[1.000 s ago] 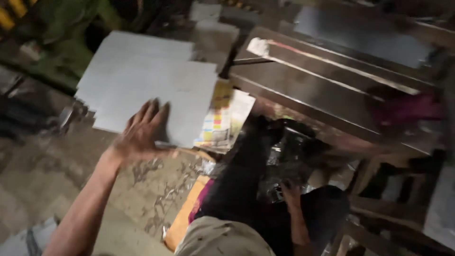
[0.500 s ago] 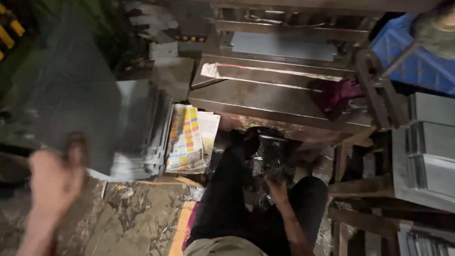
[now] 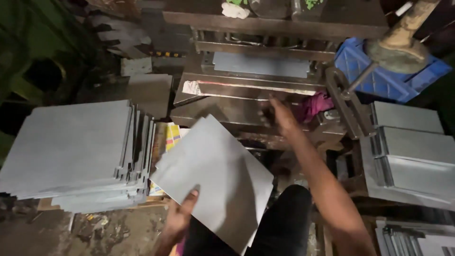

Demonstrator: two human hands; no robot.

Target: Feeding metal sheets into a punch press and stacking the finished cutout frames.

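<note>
My left hand [image 3: 182, 215] grips a grey metal sheet [image 3: 215, 182] by its near-left edge, thumb on top, fingers hidden beneath. The sheet is held tilted, one corner pointing far toward the press, its long diagonal running from near right to far left. It sits between the stack of sheets [image 3: 76, 154] on the left and my knee [image 3: 284, 223].

My right hand [image 3: 279, 116] is stretched out to the far side, over the lower bed of the metal press [image 3: 246, 87]. It is motion-blurred; I cannot tell how far the fingers are spread or whether they hold anything. A pink rag [image 3: 315, 104] lies just right of it.

Key relation: the press bed lies far and slightly right of the held sheet. The right hand is already at the bed; the left is the only one on the sheet.

Surroundings: a blue plastic crate [image 3: 374, 78] far right, bent sheet-metal pieces [image 3: 412, 151] on the right, colourful printed paper [image 3: 166, 137] tucked beside the stack.
</note>
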